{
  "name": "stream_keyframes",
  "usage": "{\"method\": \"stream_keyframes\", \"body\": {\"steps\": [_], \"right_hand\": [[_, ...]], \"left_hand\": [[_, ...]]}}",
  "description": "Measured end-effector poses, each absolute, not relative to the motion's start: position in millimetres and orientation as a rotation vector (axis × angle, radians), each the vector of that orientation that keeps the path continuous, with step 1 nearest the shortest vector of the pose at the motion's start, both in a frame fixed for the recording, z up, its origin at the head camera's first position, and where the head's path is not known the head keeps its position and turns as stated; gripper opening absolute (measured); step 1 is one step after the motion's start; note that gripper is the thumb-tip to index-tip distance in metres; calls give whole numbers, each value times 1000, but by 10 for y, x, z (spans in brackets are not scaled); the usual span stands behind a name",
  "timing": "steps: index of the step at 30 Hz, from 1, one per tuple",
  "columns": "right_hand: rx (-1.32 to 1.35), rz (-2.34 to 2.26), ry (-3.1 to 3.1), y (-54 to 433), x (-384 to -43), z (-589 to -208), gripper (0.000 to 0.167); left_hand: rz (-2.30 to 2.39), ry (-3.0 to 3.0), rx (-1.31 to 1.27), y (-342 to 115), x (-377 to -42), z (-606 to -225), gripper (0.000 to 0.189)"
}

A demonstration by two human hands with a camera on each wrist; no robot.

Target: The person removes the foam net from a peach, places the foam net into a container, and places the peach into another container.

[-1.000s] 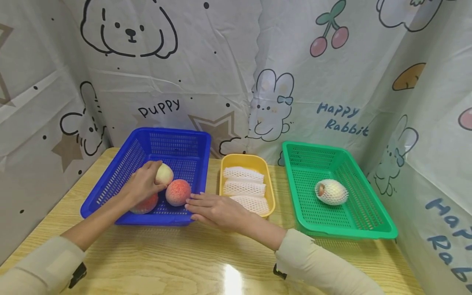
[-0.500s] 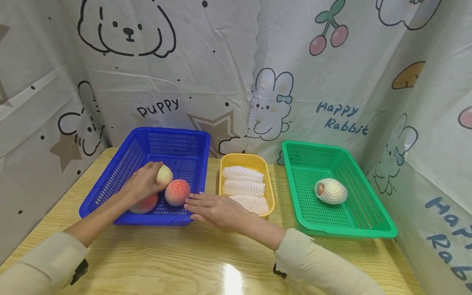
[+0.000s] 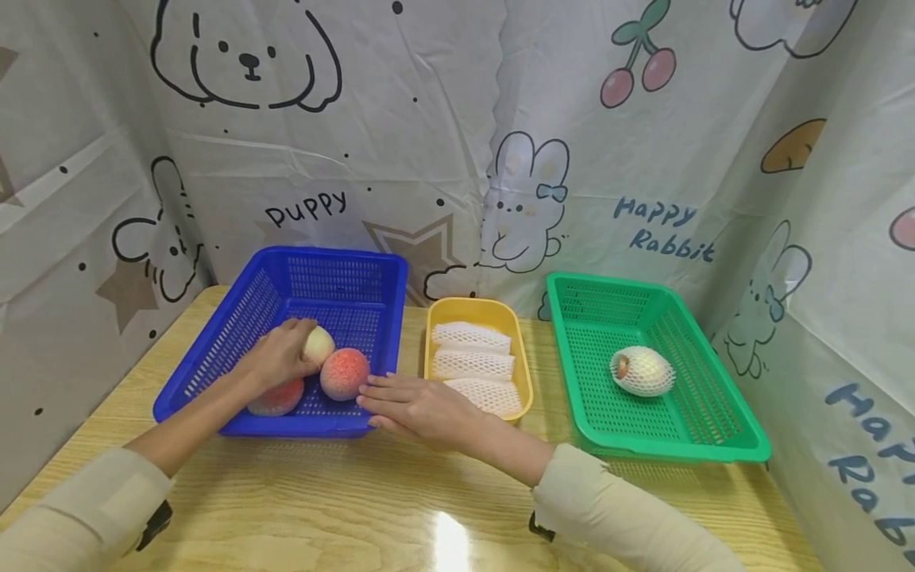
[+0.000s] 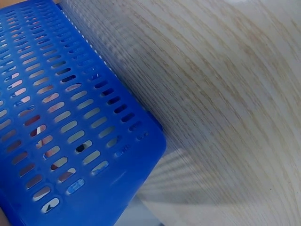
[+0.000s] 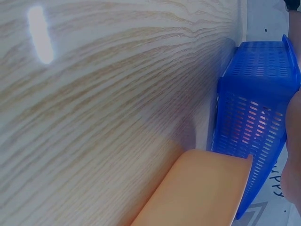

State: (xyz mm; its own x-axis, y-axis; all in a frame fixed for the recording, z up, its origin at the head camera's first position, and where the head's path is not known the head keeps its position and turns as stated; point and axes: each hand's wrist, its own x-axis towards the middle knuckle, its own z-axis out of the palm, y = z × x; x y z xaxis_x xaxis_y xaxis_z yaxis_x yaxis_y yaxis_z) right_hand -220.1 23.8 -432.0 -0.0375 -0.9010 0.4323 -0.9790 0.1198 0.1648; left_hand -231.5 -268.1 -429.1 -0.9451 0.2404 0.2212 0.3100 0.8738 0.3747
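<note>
In the head view, my left hand (image 3: 277, 355) reaches into the blue basket (image 3: 391, 310) and grips a pale peach (image 3: 320, 347), thumb below and fingers above. A red peach (image 3: 345, 375) sits just to its right. Partly under my left wrist lies another reddish peach (image 3: 277, 398). My right hand (image 3: 422, 407) extends over the basket's near right corner, fingers straight, tips beside the red peach; whether they touch it I cannot tell. In the left wrist view only the basket wall (image 4: 84, 132) blocks the sight of the fruit.
Right of the blue basket stands a yellow tray (image 3: 529, 365) with several white foam net sleeves (image 3: 473, 365). A green basket (image 3: 593, 433) farther right holds one fruit in a foam net (image 3: 643, 372). All rest on a wooden table (image 3: 343, 500) before a printed curtain (image 3: 429, 119).
My left hand has shifted very slightly, with the pale peach still in its fingers. The right hand stays where it was.
</note>
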Motion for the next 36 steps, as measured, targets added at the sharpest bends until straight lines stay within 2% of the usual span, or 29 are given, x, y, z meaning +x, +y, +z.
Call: {"method": "stream_keyframes", "body": {"steps": [25, 36], "right_hand": [[1813, 237, -1970, 242, -2198, -4354, 36], [1808, 236, -1956, 242, -2202, -4351, 36]], "left_hand": [[-657, -2943, -397, -2681, -2320, -4304, 62], [-668, -2992, -270, -2696, -2342, -4298, 74]]}}
